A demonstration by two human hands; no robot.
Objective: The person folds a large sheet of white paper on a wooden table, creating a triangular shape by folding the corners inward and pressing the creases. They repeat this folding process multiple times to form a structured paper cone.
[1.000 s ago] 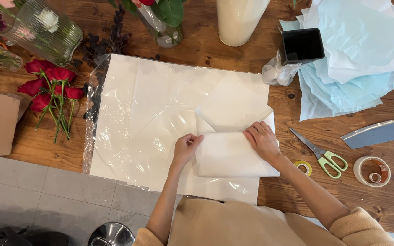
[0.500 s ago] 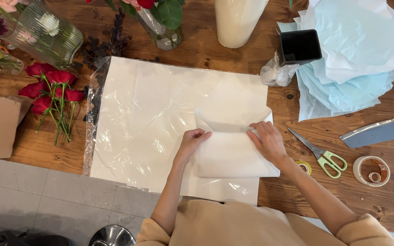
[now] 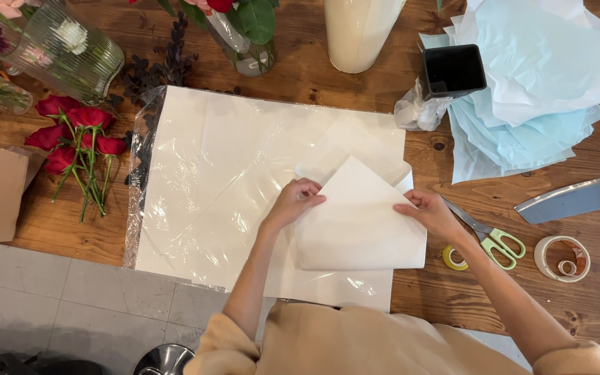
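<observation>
A folded sheet of white paper (image 3: pixel 359 222) lies on a stack of white wrapping sheets under clear film (image 3: pixel 210 173) on the wooden table (image 3: pixel 355 104). My left hand (image 3: pixel 293 203) pinches the paper's left upper edge. At the right edge my right hand (image 3: pixel 430 214) grips it. The upper part of the paper rises to a point between the two hands.
Red roses (image 3: pixel 74 135) lie at the left by a ribbed glass vase (image 3: pixel 64 48). A cream vase (image 3: pixel 359 31), black pot (image 3: pixel 454 69) and pale blue tissue pile (image 3: pixel 529 97) stand behind. Green-handled scissors (image 3: pixel 487 236), tape rolls (image 3: pixel 562 257) and a cleaver (image 3: pixel 567 200) are at the right.
Both hands have moved outward to the paper's side edges, and the top of the paper has been folded so it forms a peak. The view has shifted slightly.
</observation>
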